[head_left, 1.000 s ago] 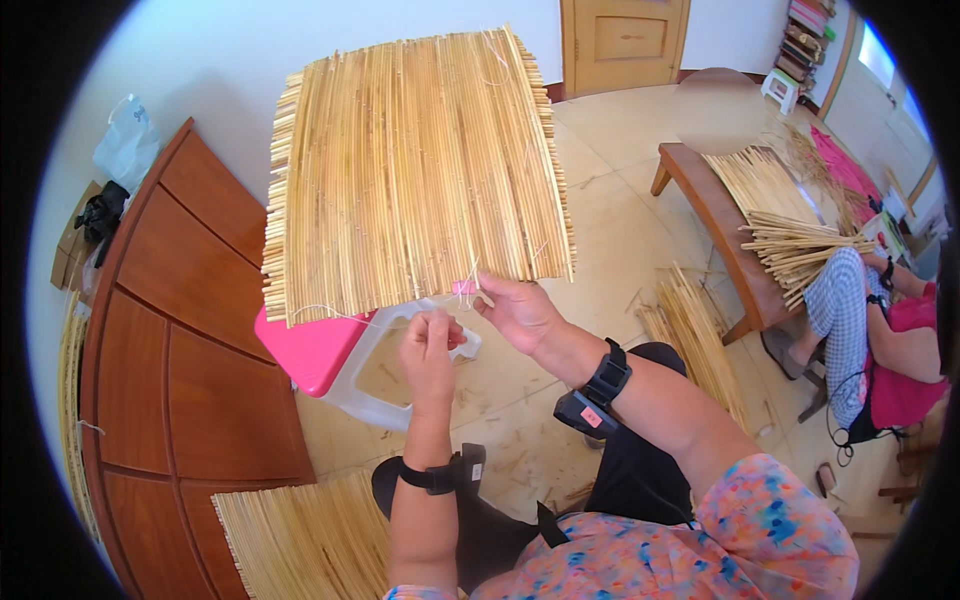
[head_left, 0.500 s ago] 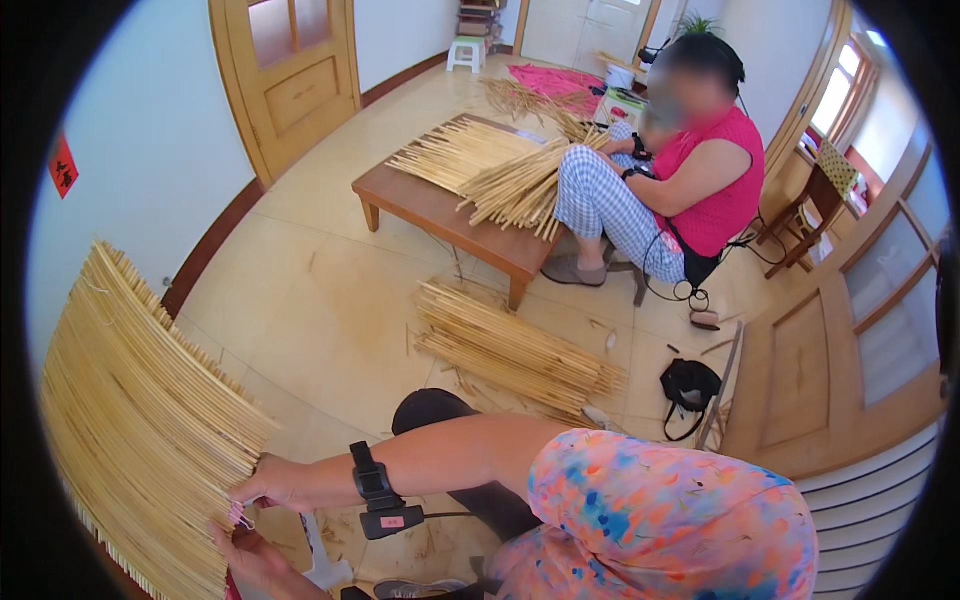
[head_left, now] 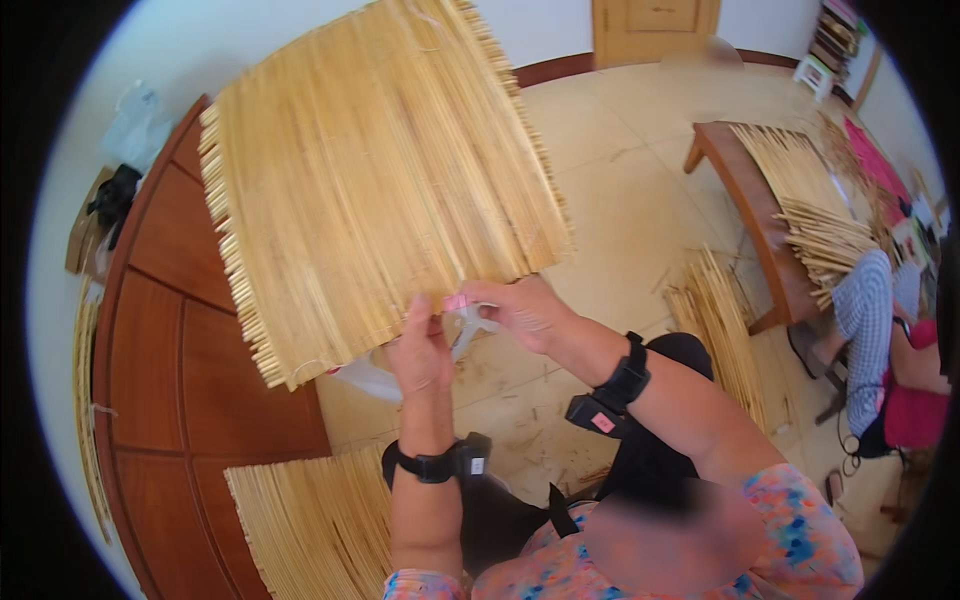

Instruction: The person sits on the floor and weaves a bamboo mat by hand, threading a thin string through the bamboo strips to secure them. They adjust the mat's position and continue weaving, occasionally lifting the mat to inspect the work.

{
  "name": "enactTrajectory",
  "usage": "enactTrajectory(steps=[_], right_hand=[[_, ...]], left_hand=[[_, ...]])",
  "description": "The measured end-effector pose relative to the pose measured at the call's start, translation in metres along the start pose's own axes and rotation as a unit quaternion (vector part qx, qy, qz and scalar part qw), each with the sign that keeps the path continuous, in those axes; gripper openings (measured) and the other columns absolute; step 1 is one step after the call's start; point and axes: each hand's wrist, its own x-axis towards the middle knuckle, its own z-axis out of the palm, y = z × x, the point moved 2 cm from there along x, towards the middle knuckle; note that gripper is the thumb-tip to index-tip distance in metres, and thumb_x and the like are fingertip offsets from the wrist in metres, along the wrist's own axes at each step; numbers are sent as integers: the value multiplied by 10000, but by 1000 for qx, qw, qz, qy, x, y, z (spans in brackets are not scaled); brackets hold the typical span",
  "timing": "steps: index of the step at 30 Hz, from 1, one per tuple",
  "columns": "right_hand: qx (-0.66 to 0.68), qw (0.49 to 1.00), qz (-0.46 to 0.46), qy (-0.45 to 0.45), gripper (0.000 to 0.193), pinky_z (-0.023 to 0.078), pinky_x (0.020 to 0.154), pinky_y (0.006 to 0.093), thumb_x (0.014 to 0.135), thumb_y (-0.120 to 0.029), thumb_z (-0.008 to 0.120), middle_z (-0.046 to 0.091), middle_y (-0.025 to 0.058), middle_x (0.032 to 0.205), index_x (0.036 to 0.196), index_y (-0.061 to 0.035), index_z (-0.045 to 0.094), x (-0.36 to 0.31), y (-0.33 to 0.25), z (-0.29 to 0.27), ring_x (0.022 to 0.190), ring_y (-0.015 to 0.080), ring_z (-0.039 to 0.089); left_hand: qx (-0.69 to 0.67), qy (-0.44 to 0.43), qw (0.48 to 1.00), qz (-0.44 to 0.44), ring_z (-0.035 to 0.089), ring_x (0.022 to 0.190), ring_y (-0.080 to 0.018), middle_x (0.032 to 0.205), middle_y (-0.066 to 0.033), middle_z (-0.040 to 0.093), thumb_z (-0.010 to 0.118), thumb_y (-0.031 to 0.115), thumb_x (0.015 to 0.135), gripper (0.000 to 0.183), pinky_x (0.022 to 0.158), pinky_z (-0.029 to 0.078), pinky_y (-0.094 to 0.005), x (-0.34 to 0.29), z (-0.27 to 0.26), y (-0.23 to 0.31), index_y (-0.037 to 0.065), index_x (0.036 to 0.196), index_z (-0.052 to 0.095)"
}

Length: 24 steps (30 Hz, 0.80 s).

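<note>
Pink material, a small scrap point(head_left: 455, 302), sits at the fingertips of the right hand point(head_left: 527, 312), which appear closed on it; just beside, the left hand point(head_left: 423, 350) bends its fingers at the mat's edge, their exact grip impossible to tell. Immediately beyond both sets of fingers spreads the stalk mat point(head_left: 380, 190). Good work here likely means pinching close to the edge without bending stalks. Compared with a second ago, the mat slants more in view and the left fingers have risen to its edge.
</note>
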Motion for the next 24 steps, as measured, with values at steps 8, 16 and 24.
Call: enactTrajectory(steps=[8, 16, 24], right_hand=[[22, 997, -50, -45, 302, 544, 848, 354, 850, 31, 659, 683, 117, 995, 1145, 42, 598, -12, -28, 5, 910, 213, 669], [0, 993, -109, -55, 333, 560, 807, 359, 847, 59, 628, 673, 117, 989, 1174, 24, 578, -9, -29, 2, 859, 218, 672], [18, 993, -113, -40, 284, 561, 804, 351, 859, 16, 656, 689, 127, 982, 1137, 39, 606, -12, -21, 1, 866, 213, 679]], left_hand=[[-12, -28, 999, -16, 571, 1154, -224, 1298, -86, 538, 576, -90, 854, 563, 975, 493, -347, -8, 14, 1, 54, 1377, 425], [-37, -45, 998, -28, 610, 1094, -220, 1234, -67, 588, 612, -63, 851, 530, 933, 531, -366, -4, 16, -3, 75, 1342, 466], [-57, -46, 997, -31, 598, 1120, -228, 1264, -79, 569, 608, -98, 844, 552, 932, 526, -363, -3, 6, -7, 60, 1350, 454]])
